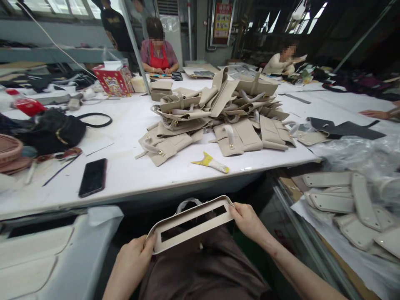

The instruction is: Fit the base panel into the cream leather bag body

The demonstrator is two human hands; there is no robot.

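Both my hands grip a beige leather bag piece [195,227] over my lap, in front of the table. It has a rim round its edge and a long rectangular slot through the middle. My left hand [134,256] pinches its left end, the thumb on the near face. At the right end, slightly higher, my right hand [246,218] has its fingers closed on the corner. A clear-wrapped handle loop [187,202] shows behind the far edge. The underside of the piece is hidden.
A pile of beige bag parts [215,108] covers the middle of the white table [131,175]. A phone [93,177] and a yellow-and-white tool [211,161] lie near its edge. Beige strips [365,200] sit at right, panels [34,250] at left. Co-workers sit across.
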